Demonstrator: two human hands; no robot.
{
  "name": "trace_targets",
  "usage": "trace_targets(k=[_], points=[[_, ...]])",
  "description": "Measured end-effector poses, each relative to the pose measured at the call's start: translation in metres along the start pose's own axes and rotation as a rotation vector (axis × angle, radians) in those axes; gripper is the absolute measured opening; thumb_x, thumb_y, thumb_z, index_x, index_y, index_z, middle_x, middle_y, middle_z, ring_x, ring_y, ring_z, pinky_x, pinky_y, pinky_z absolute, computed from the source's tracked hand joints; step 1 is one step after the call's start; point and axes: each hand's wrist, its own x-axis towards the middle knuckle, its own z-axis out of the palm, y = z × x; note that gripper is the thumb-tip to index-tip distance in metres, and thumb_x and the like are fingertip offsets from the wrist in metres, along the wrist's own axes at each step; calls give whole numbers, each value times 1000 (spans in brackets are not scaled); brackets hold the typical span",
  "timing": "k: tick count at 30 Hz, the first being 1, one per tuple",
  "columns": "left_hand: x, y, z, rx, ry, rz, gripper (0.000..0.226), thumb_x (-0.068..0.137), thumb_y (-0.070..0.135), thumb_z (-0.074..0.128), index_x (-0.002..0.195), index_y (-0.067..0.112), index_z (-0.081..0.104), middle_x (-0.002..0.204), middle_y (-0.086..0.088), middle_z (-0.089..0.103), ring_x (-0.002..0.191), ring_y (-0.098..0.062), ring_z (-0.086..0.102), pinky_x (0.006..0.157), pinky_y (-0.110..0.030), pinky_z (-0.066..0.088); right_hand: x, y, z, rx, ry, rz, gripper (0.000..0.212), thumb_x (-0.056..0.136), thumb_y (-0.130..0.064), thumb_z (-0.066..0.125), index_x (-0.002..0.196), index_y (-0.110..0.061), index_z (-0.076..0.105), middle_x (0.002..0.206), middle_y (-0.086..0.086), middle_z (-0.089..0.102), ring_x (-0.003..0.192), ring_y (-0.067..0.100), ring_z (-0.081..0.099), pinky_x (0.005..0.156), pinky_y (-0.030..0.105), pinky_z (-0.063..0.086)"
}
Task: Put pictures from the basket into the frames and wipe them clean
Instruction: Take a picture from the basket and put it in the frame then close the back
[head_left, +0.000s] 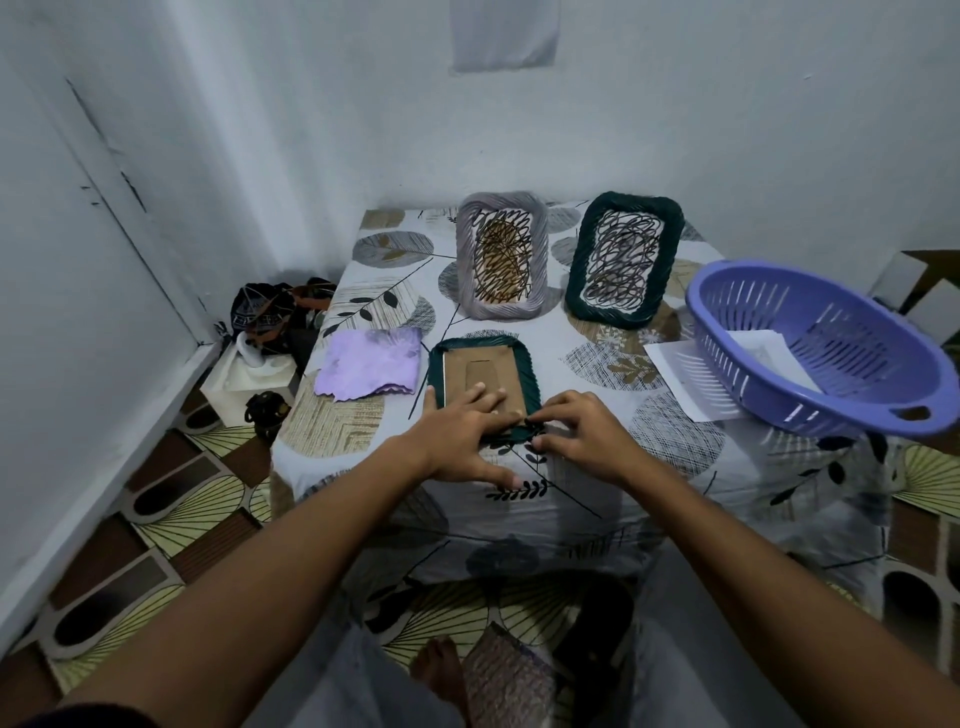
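Frames are what we see from the head view: a dark green frame (483, 379) lies face down at the near edge of the surface (587, 467), its brown cardboard backing (480, 379) up. Our left hand (467, 436) rests flat on that backing, fingers spread and straight. Our right hand (576, 434) pinches at the frame's near right edge; what sits between the fingertips we cannot tell. Behind stand a grey frame (501, 254) and a second green frame (623, 260), both filled. The purple basket (826, 348) at right holds white pictures (769, 353), and the lilac cloth (371, 369) lies just left. We judge the frame light and rigid, its backing thin and bendable, so we should hold it by the woven rim.
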Motion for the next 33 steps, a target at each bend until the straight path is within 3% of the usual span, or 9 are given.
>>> trace_targets(k=[5, 9, 12, 14, 16, 18, 22, 33], points=[[-1, -2, -3, -7, 62, 24, 93, 74, 78, 51, 151, 38, 18, 162, 6, 3, 148, -15, -3, 110, -66, -10, 2, -5, -2, 9, 25, 5, 26, 76, -29, 78, 101, -21, 75, 91, -2, 57, 87, 13, 47, 73, 25, 33], [-16, -10, 5, -222, 312, 14, 102, 69, 81, 49, 152, 35, 13, 160, 7, 10, 148, -11, 1, 116, -54, -6, 1, -8, -2, 21, 30, 16, 25, 75, -30, 79, 98, -21, 74, 89, -3, 57, 79, 5, 46, 66, 22, 32], [-30, -18, 16, -294, 558, -100, 87, 72, 71, 51, 142, 20, 43, 144, -1, 46, 135, -19, 36, 116, -54, 18, 3, -10, -2, 3, 34, 34, 30, 75, -32, 78, 103, -22, 72, 96, -3, 54, 84, 6, 45, 73, 26, 35], [-39, -22, 26, -282, 685, -194, 73, 72, 69, 49, 119, 15, 62, 120, -1, 59, 115, -19, 49, 103, -49, 36, 4, -15, -3, -30, -2, 52, 40, 76, -36, 77, 113, -23, 69, 112, 0, 51, 103, 12, 45, 87, 32, 41], [-44, -24, 36, -324, 712, -265, 67, 71, 70, 48, 106, 16, 68, 112, 2, 60, 110, -17, 50, 96, -43, 38, 5, -20, -4, -100, -63, 64, 52, 77, -42, 75, 124, -26, 63, 130, 3, 44, 122, 18, 38, 102, 37, 38], [-46, -26, 43, -385, 715, -314, 63, 71, 67, 55, 105, 16, 70, 112, 2, 61, 112, -16, 49, 94, -40, 36, 7, -25, -4, -186, -108, 65, 59, 77, -48, 73, 131, -28, 58, 137, 4, 39, 128, 21, 33, 105, 38, 35], [-42, -24, 44, -443, 765, -375, 45, 75, 51, 74, 104, 17, 73, 113, 2, 62, 112, -17, 50, 95, -39, 35, 8, -30, -4, -277, -125, 68, 65, 76, -55, 72, 134, -32, 54, 139, 5, 37, 129, 23, 32, 104, 37, 34], [-38, -18, 38, -503, 732, -499, 39, 71, 51, 77, 101, 26, 74, 116, 9, 59, 114, -9, 45, 97, -37, 24, 10, -31, -1, -337, -124, 86, 68, 74, -58, 71, 135, -35, 52, 139, 5, 37, 127, 24, 34, 101, 38, 37]])
